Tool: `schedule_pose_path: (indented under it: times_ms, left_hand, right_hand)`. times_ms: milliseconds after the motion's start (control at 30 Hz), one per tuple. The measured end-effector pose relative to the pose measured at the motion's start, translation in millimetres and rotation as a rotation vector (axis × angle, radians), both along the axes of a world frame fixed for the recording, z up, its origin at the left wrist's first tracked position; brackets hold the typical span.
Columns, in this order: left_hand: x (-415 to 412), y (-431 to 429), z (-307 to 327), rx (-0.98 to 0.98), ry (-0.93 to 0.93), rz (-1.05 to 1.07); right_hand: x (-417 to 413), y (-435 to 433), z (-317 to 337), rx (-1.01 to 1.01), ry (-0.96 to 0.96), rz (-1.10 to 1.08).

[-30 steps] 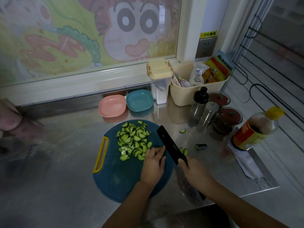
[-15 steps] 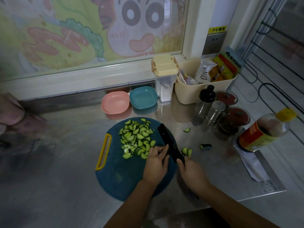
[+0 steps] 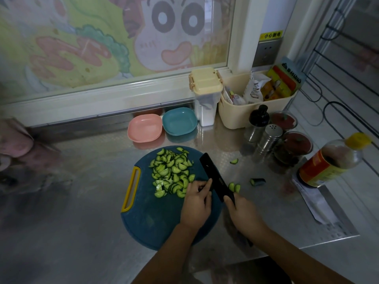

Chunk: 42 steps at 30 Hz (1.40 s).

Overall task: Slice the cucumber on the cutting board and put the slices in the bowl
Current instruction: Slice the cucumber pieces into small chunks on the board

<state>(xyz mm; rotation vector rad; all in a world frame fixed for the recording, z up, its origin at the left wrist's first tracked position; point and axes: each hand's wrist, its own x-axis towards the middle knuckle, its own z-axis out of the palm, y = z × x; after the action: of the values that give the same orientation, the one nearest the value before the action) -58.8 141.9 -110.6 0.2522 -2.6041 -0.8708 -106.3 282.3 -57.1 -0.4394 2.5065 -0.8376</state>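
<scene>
Black knife (image 3: 215, 175) blade rests on the blue cutting board (image 3: 155, 222) beside cucumber slices (image 3: 172, 173); right hand (image 3: 244, 214) grips its handle, left hand (image 3: 195, 203) curls its fingers against the blade, perhaps pinching something.

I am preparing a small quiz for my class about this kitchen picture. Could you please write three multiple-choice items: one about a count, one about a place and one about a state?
1. How many bowls stand behind the cutting board?
A one; B two; C four.
2. Where does the heap of cucumber slices lie?
A on the cutting board; B in the cream basket; C on the floor.
3. What is the right hand doing?
A resting flat on the counter; B lifting the bottle; C gripping the knife.

Answers:
1 B: a pink bowl and a teal bowl stand side by side.
2 A: the heap lies on the board's far part.
3 C: its fingers wrap round the knife's near end.
</scene>
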Motion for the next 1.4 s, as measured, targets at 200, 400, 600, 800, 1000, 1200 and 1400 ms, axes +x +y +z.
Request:
schedule_pose_path:
  times_ms: [200,400,600,800,1000,1200,1400]
  left_hand:
    - [1,0,2,0.001,0.01,0.021]
    - [1,0,2,-0.014,0.003,0.034]
    - [2,1,0,-0.019,0.005,0.04]
    - [1,0,0,-0.031,0.026,0.024]
    - [1,0,-1,-0.051,0.021,0.024]
    - [0,-1,-3,-0.01,0.02,0.018]
    - [0,-2,0,0.021,0.025,0.002]
  right_hand:
    - [2,3,3,-0.067,-0.036,-0.023]
    - [3,6,7,-0.058,-0.014,-0.006]
    - [4,6,11,-0.021,-0.01,0.023]
    - [6,5,14,0.001,-0.013,0.024]
    - [8,0,11,-0.002,0.002,0.005]
    - [8,-6,1,0.021,-0.007,0.004]
    - [9,-16,-3,0.045,0.002,-0.011]
